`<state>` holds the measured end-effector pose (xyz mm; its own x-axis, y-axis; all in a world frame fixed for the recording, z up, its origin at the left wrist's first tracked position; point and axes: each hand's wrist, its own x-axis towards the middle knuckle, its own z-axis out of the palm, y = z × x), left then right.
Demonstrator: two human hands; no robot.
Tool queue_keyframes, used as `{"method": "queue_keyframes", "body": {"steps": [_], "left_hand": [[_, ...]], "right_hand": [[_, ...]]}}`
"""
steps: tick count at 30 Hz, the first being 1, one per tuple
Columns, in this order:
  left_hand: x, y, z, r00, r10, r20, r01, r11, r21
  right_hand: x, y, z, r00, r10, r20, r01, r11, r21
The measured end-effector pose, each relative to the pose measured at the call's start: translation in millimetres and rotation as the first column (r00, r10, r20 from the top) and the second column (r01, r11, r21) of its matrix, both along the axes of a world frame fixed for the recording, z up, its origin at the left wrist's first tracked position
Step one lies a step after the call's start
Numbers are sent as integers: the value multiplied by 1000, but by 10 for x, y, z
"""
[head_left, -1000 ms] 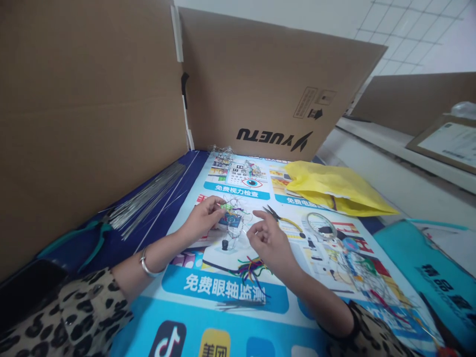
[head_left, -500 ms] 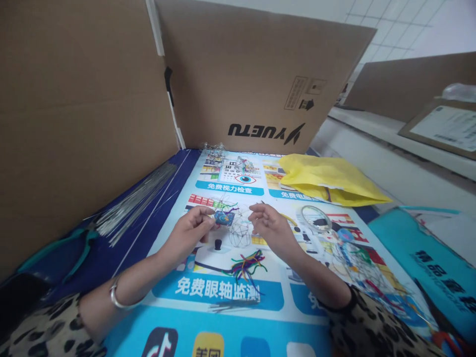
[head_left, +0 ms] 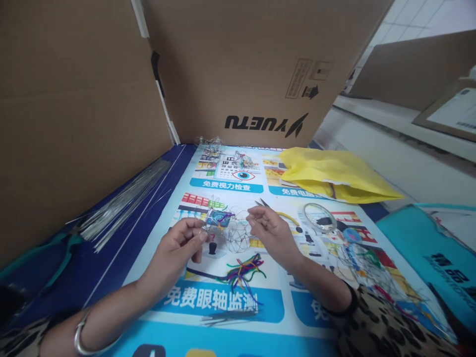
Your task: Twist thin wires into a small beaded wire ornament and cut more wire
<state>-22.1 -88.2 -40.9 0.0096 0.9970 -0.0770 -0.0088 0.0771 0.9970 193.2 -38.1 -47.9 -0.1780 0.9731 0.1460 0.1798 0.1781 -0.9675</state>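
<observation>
My left hand (head_left: 178, 248) pinches the edge of a small wire ornament (head_left: 226, 228), a tangle of thin silver wire with a blue piece and coloured bits. My right hand (head_left: 267, 228) is at the ornament's right side, fingers curled and pinched on a fine wire end. Both hands hover just above a blue printed poster (head_left: 223, 302). A bunch of short coloured wires (head_left: 243, 270) lies on the poster just below the hands. Small pliers with a yellow handle (head_left: 277, 210) lie behind my right hand.
Cardboard walls (head_left: 74, 99) stand left and behind. A bundle of straight silver wires (head_left: 122, 198) and teal-handled pliers (head_left: 55, 253) lie at the left. A yellow bag (head_left: 334, 173), a magnifier (head_left: 320, 218), more wire pieces (head_left: 368, 267) and a teal bag (head_left: 439, 258) sit right.
The camera has tilted and moved nearer. Both hands have drawn slightly toward me with the ornament, and my right hand has closed in on its right side.
</observation>
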Motion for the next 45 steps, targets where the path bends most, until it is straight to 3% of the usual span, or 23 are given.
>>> {"method": "queue_keyframes", "body": {"steps": [24, 45], "left_hand": [[-17, 4, -47, 1000, 18, -1, -18, 999, 43], [-2, -5, -54, 999, 17, 28, -17, 999, 32]], "right_hand": [[19, -49, -149, 990, -33, 138, 2, 976, 218], [38, -108, -86, 997, -27, 75, 17, 991, 129]]}}
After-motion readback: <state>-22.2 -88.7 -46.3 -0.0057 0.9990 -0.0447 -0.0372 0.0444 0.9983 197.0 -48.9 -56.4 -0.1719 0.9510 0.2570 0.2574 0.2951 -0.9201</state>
